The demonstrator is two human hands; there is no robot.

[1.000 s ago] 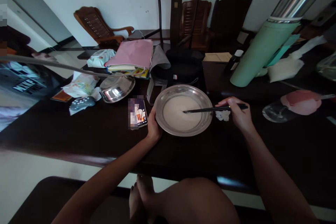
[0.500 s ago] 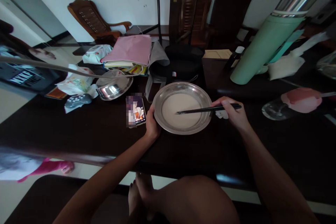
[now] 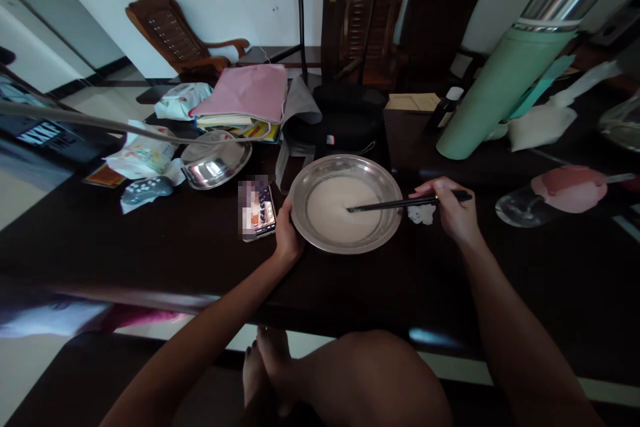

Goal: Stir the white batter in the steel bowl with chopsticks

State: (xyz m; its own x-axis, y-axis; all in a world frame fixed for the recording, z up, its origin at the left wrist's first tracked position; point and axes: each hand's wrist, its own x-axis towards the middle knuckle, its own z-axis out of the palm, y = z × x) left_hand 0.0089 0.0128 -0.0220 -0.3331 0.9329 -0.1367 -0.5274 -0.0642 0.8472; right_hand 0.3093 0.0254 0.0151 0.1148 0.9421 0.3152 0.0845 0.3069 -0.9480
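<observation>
We note left hand grasping the metal bowl along its left side; right hand gripping black chopsticks, tips in the bowl's pale liquid; phone left of bowl.

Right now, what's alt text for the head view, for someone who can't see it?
A left hand holds the side of a shallow metal bowl of off-white liquid, while the right hand holds black chopsticks, tips in the liquid. A lit phone lies left of the bowl; a green thermos stands beyond, to the right.
</observation>
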